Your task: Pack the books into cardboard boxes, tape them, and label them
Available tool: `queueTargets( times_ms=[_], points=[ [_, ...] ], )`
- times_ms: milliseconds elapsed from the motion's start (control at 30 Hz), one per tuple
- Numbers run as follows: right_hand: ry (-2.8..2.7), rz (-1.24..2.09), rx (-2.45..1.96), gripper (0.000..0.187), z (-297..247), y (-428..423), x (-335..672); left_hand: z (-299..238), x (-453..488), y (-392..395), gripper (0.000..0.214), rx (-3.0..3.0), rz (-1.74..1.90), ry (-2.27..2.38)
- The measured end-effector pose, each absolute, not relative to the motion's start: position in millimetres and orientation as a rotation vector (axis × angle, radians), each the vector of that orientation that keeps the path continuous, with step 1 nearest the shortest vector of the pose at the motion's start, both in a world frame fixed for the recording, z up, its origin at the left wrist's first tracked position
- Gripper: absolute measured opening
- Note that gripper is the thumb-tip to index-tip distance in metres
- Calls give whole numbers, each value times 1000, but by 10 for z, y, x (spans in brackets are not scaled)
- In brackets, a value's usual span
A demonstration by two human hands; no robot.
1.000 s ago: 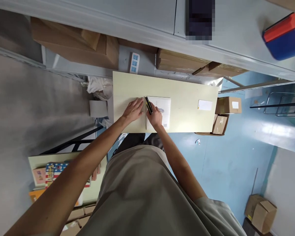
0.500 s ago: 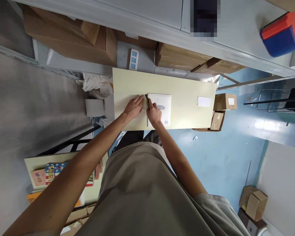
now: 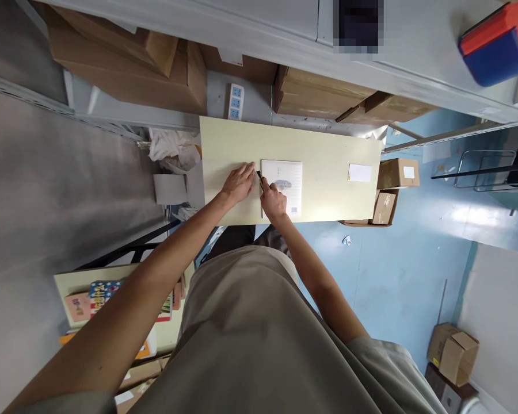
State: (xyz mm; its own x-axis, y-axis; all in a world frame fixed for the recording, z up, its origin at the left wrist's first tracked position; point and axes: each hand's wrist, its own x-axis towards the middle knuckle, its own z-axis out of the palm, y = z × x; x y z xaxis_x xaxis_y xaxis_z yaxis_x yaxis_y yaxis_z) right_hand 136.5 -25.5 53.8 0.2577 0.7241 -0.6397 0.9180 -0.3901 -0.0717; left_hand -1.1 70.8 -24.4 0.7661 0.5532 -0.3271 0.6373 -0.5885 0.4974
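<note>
A white book [image 3: 286, 185] with a barcode lies flat on the pale yellow table [image 3: 319, 155]. My right hand [image 3: 273, 203] rests on the book's left edge, closed around a black and yellow utility knife [image 3: 260, 179] that points away from me. My left hand [image 3: 239, 183] lies flat on the table just left of the book, fingers stretched out beside the knife.
A small white card [image 3: 360, 172] lies at the table's right end. Cardboard boxes [image 3: 396, 173] stand right of the table and under the grey shelf [image 3: 259, 34] behind it. A power strip [image 3: 235, 100] sits behind the table. Colourful books [image 3: 99, 290] are stacked at lower left.
My right hand has slid the knife a little toward me along the book's left edge. My left hand stays flat beside it.
</note>
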Motion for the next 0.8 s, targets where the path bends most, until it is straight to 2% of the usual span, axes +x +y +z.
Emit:
queueTargets(
  times_ms=[633,800],
  points=[
    [1500,-1025,2034,61,871,-970,1217,-269,50,701,81,2320,-190,897],
    [1496,-1108,1890,46,1016,-973,1155,-324,56,700,81,2326,-178,888]
  ],
)
